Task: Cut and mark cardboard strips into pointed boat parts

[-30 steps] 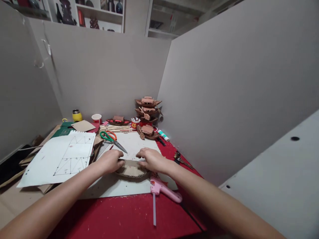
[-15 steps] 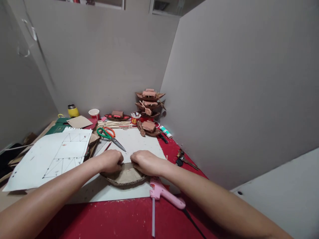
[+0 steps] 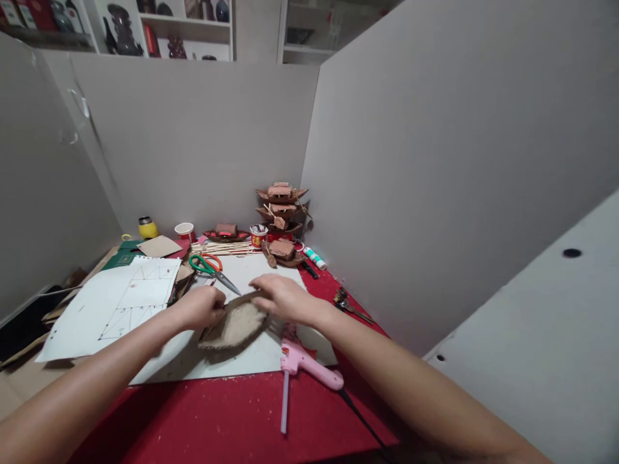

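A curved, brown cardboard boat hull (image 3: 238, 324) tilts above the white board (image 3: 169, 364), its rough cut edge toward me. My left hand (image 3: 206, 306) is closed on the hull's left end, fingertips hidden behind the wall. At the upper right rim, my right hand (image 3: 283, 298) holds the hull between thumb and fingers, the fingers reaching over the far edge. Just beyond the hands lie green-handled scissors (image 3: 215, 270), blades toward the hull. A pink glue gun (image 3: 309, 364) with a glue stick in its back rests to the right of the hull.
Small brown model boats (image 3: 283, 209) are stacked at the back right, beside a red paper cup (image 3: 258, 236). Thin wooden sticks (image 3: 225, 247) lie along the back. A drawing sheet (image 3: 126, 303) covers the left side. Pliers (image 3: 355, 309) lie near the right partition (image 3: 435, 161).
The hull has turned, its right end swinging up and away from me. My right hand's fingers have loosened and spread along the rim. The camera view has tilted up.
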Demonstrator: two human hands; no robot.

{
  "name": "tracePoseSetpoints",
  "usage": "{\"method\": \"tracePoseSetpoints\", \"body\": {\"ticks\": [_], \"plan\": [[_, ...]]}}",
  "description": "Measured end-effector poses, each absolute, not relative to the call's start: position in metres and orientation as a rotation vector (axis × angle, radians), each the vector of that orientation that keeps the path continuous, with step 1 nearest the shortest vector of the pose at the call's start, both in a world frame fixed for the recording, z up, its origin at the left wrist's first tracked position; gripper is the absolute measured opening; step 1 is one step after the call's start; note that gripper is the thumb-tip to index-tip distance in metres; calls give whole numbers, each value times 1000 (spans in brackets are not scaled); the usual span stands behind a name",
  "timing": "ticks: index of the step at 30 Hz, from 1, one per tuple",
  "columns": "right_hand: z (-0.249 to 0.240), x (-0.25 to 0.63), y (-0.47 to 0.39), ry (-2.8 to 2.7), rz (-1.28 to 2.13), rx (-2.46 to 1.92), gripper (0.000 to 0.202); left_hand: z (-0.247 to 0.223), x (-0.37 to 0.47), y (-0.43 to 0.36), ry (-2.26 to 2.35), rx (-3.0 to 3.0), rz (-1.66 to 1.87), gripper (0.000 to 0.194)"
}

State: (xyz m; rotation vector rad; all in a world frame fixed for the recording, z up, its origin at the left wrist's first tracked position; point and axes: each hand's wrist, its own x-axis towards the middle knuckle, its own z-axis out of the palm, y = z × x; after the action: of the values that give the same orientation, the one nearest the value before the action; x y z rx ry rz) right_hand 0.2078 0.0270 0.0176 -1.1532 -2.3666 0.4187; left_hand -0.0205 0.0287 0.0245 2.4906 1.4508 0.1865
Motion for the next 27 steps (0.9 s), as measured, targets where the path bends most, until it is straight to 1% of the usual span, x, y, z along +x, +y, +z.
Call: {"method": "tracePoseSetpoints", "body": {"ticks": [3, 5, 7, 9, 11, 14, 20, 24, 27], "plan": [[25, 222, 21, -2020, 564, -1164, 34, 30, -41, 25, 1576, 2283, 479, 17], [23, 223, 15, -1846, 724, -1161, 40, 31, -45, 18, 1634, 2150, 677, 20], [16, 216, 8, -1736, 926, -1127, 49, 31, -38, 8, 1644, 2059, 850, 21], [8, 203, 1, -1654, 1112, -1065, 52, 30, -23, -4, 1604, 2009, 987, 22], [2, 191, -2, -1584, 1247, -1002, 46, 28, -6, -18, 1507, 1977, 1073, 25], [-1, 185, 0, -1439, 1328, -931, 35, 23, 13, -32, 1331, 1887, 1128, 34], [8, 204, 18, -1365, 1536, -843, 29, 8, 15, -18, 1156, 1480, 1326, 39], [5, 200, 30, -1462, 1689, -858, 26, -11, 7, -2, 1124, 1246, 1308, 44], [-4, 187, 40, -1569, 1741, -909, 25, -22, -1, 3, 1021, 1075, 1253, 44]]}}
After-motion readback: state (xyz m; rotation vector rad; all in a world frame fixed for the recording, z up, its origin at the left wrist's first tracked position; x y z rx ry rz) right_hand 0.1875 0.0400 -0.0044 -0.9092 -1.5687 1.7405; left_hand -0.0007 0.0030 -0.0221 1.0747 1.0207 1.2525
